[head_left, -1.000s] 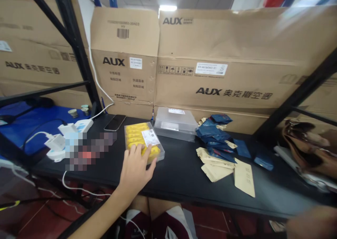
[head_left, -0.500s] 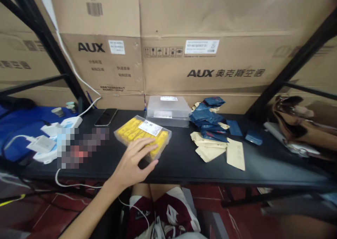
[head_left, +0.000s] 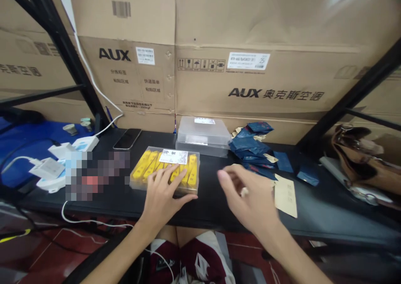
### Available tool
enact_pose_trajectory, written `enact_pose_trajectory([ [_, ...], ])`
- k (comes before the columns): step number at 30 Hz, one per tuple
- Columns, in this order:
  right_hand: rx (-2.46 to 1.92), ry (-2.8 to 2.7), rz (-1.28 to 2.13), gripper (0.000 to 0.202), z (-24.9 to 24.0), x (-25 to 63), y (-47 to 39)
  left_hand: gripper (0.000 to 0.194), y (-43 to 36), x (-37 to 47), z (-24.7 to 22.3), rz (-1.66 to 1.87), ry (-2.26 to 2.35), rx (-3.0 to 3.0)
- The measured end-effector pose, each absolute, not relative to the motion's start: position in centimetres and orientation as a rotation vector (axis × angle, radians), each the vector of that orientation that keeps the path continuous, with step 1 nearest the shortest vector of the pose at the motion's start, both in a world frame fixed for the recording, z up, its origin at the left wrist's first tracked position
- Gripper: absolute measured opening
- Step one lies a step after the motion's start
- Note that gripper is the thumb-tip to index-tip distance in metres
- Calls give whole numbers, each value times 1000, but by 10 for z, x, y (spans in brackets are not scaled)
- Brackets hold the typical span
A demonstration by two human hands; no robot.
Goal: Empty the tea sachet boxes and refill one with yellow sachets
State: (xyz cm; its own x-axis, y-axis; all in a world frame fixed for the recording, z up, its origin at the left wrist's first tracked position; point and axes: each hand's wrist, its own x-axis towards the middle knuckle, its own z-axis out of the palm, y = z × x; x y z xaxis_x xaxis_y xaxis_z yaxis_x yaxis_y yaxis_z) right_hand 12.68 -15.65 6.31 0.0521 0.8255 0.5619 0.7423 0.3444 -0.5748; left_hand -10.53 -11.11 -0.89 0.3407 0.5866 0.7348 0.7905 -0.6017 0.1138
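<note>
A clear plastic box (head_left: 134, 184) of yellow packets lies on the black table, with a white printed label on its lid. My left hand (head_left: 161, 196) rests on the lid with its fingers spread, and its thumb reaches along the front right edge. Right of the box, my right hand (head_left: 255, 196) hovers with loosely curved, slightly blurred fingers and nothing visible in them. Behind it, and partly hidden by it, lies a pile of dark blue sachets (head_left: 247, 146). One cream paper packet (head_left: 285, 196) shows beside my right hand.
Two stacked clear plastic cases (head_left: 203, 133) stand behind the box. A phone (head_left: 127, 139) and a white power strip (head_left: 52, 184) with chargers are at the left. On the right sits a brown bag (head_left: 357, 150). Cardboard cartons (head_left: 275, 79) wall off the back.
My right hand has come into view over the cream packets. The box has turned squarer to the table's edge under my left hand, which stays on the lid.
</note>
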Motion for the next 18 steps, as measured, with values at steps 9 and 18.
enact_pose_trajectory([
  [9,-1336,-1094,1232,80,11,136,-78,52,-96,-150,13,-1541,-1781,-2111],
  [18,-1253,-949,1200,85,12,123,-88,62,-80,-160,-5,-2002,-2035,-2324],
])
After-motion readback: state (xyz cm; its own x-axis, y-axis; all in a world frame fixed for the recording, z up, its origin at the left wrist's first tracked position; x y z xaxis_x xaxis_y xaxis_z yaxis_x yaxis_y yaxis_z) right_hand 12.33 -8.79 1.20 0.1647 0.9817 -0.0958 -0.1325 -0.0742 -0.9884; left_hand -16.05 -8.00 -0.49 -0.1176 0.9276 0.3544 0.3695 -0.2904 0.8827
